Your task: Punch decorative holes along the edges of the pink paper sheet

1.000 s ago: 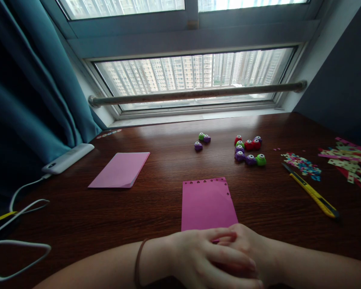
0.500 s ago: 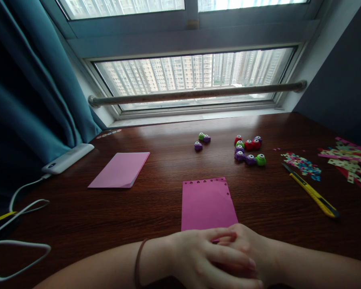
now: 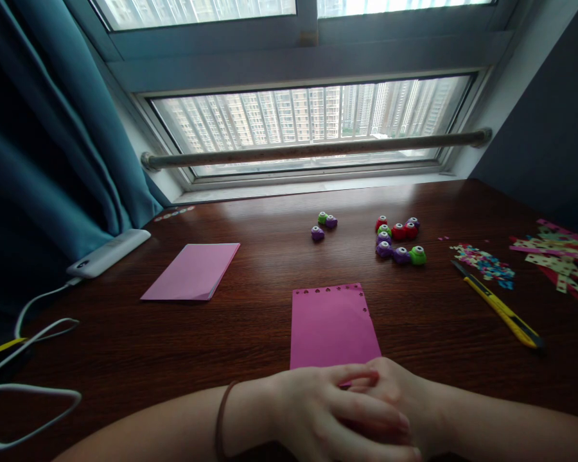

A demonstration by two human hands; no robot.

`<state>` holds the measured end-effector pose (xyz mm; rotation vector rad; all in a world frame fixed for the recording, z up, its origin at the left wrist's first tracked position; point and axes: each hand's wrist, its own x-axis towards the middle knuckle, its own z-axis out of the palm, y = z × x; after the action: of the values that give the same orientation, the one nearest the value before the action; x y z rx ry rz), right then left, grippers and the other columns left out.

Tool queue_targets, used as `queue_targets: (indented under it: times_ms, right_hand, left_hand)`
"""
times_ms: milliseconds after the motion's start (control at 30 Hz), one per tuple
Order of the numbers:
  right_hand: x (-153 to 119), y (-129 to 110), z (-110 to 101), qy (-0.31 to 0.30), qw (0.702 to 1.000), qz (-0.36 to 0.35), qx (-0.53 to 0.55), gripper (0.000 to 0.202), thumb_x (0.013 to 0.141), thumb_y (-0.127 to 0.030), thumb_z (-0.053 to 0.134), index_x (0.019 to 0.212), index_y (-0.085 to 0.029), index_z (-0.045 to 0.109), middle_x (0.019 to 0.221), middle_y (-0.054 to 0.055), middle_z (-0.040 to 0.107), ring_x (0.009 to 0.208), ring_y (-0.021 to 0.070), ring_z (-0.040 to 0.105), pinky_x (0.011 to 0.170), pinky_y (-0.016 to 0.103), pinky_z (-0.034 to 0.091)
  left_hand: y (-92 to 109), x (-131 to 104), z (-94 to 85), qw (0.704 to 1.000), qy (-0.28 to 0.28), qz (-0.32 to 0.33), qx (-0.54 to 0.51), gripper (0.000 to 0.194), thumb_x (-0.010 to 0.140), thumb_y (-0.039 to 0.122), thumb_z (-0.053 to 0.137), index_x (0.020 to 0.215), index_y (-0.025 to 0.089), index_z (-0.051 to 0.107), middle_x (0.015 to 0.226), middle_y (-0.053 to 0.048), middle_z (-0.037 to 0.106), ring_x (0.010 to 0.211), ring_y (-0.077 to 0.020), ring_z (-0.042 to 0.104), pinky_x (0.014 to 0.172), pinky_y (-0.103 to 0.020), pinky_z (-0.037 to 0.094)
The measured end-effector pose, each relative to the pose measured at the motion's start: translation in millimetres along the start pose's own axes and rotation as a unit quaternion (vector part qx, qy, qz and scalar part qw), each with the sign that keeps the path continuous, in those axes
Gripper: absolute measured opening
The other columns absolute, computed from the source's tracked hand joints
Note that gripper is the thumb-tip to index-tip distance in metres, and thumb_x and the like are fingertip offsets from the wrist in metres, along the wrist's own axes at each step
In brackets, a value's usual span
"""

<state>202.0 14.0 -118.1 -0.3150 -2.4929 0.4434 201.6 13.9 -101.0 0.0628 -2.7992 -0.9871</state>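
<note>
At the bottom centre my two hands lie together, overlapping. My left hand (image 3: pixel 318 410) rests across my right hand (image 3: pixel 404 398), its fingers stretched and spread apart over it. Most of the right fingers are hidden beneath the left ones, and whether anything lies between the palms does not show. Just beyond them is a magenta sheet of paper (image 3: pixel 333 330), its near edge covered by the hands. Small cut-out shapes run along its top edge and partway down its right edge.
Folded pink paper (image 3: pixel 192 273) lies left. Several small punches (image 3: pixel 401 255) in purple, green and red stand behind. To the right are a yellow utility knife (image 3: pixel 503 311), paper confetti (image 3: pixel 486 264) and punched strips (image 3: pixel 563 256). A white power bank (image 3: pixel 108 253) trails a cable (image 3: pixel 33 387) at left.
</note>
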Motion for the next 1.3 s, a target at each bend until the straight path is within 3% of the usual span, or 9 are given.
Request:
queue_targets:
  times_ms: [167,300,433,600,700,800,1000,1167,1300]
  right_hand:
    - [0.9,-0.6,-1.7,0.000,1.000,0.006,0.006,0.018,0.085,-0.031,0.040,0.078,-0.021,0.052,0.070,-0.004,0.058,0.059,0.0081,0.053,0.051,0.022,0.041]
    - [0.6,-1.4,-2.3,-0.029,0.999,0.010,0.009,0.019,0.085,-0.032,0.039,0.080,-0.021,0.053,0.069,-0.003,0.057,0.058,0.0083,0.053,0.053,0.022,0.042]
    - [0.2,-1.0,-1.3,0.005,1.000,0.005,0.003,0.018,0.084,-0.031,0.040,0.078,-0.021,0.053,0.070,-0.004,0.059,0.057,0.0081,0.052,0.050,0.022,0.040]
    - [1.3,-0.7,-1.7,0.007,1.000,0.005,0.007,0.018,0.084,-0.030,0.038,0.076,-0.020,0.052,0.069,-0.004,0.058,0.055,0.0081,0.050,0.049,0.022,0.039]
    - [1.6,-1.2,-2.8,-0.002,1.000,0.011,0.011,0.019,0.083,-0.029,0.039,0.071,-0.020,0.051,0.067,-0.004,0.057,0.054,0.0081,0.050,0.049,0.022,0.039]
    - [1.2,-1.6,-3.0,-0.014,1.000,0.011,-0.001,0.017,0.083,-0.029,0.040,0.074,-0.020,0.052,0.068,-0.004,0.058,0.057,0.0084,0.051,0.050,0.022,0.040]
    - [2.2,-1.6,-3.1,0.009,1.000,0.009,0.011,0.018,0.083,-0.030,0.040,0.073,-0.020,0.052,0.068,-0.004,0.058,0.057,0.0087,0.051,0.051,0.021,0.040]
    - [2.5,-1.1,-2.8,0.016,1.000,0.002,0.002,0.017,0.084,-0.029,0.039,0.075,-0.021,0.052,0.071,-0.004,0.058,0.058,0.0085,0.050,0.051,0.021,0.039]
    - [3.0,-1.7,-4.0,0.023,1.000,0.000,0.011,0.019,0.084,-0.029,0.038,0.074,-0.021,0.051,0.070,-0.004,0.057,0.056,0.0085,0.048,0.051,0.022,0.038]
  left_hand:
    - [-5.5,-2.1,3.8,0.998,0.003,0.070,0.011,0.043,0.066,0.013,0.048,0.102,-0.008,0.056,0.097,-0.037,0.056,0.099,-0.0547,0.050,0.062,-0.049,0.041]
    - [0.6,-3.5,5.6,0.997,0.059,0.041,-0.008,0.036,0.067,0.010,0.046,0.100,0.000,0.057,0.096,-0.033,0.057,0.099,-0.0534,0.051,0.056,-0.044,0.039]
    - [2.2,-4.4,6.2,0.996,0.074,0.043,0.005,0.032,0.066,0.010,0.046,0.095,0.000,0.058,0.092,-0.033,0.058,0.095,-0.0538,0.053,0.055,-0.045,0.038]
    - [-6.9,0.5,2.1,0.997,-0.002,0.075,-0.005,0.023,0.064,0.014,0.050,0.084,0.007,0.059,0.078,-0.028,0.059,0.097,-0.0548,0.050,0.052,-0.043,0.039]
    - [-5.9,5.6,-2.5,0.998,-0.032,0.030,-0.044,0.011,0.059,0.015,0.052,0.070,0.013,0.056,0.068,-0.023,0.056,0.103,-0.0562,0.045,0.050,-0.041,0.037]
    - [-2.2,9.3,-6.1,0.996,-0.059,-0.017,-0.063,0.013,0.051,0.013,0.052,0.064,0.015,0.054,0.070,-0.023,0.056,0.107,-0.0568,0.042,0.052,-0.043,0.037]
    - [0.1,4.3,-2.5,0.997,-0.058,-0.004,-0.050,0.028,0.056,0.013,0.051,0.082,0.007,0.061,0.079,-0.026,0.058,0.107,-0.0555,0.043,0.051,-0.041,0.034]
    - [0.0,-2.4,3.1,0.997,0.066,0.049,0.010,0.040,0.069,0.010,0.046,0.104,-0.003,0.056,0.095,-0.033,0.057,0.099,-0.0521,0.052,0.057,-0.045,0.039]
    - [-12.8,-3.1,5.3,0.991,0.033,0.128,0.032,0.040,0.070,0.015,0.048,0.103,-0.007,0.056,0.086,-0.034,0.058,0.092,-0.0552,0.053,0.051,-0.045,0.039]
